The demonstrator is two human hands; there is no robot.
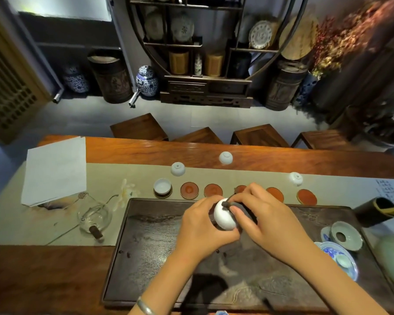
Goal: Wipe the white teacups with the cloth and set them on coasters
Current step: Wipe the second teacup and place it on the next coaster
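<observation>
white teacup [224, 214] (glossy), dark cloth [241, 204]

Your forearms are bare up to the frame's lower edge, with no sleeves showing. On your left wrist you wear a plain silver bangle [145, 307], smooth, rounded and unmarked. Your left hand [203, 233] and right hand [271, 221] are bare: no gloves or rings show, and your nails are short and unpainted.

Bare tray [159, 258] left of the hands; pitcher [95, 220] borders its left, strainer [346, 235] and saucer [341, 258] its right.
</observation>
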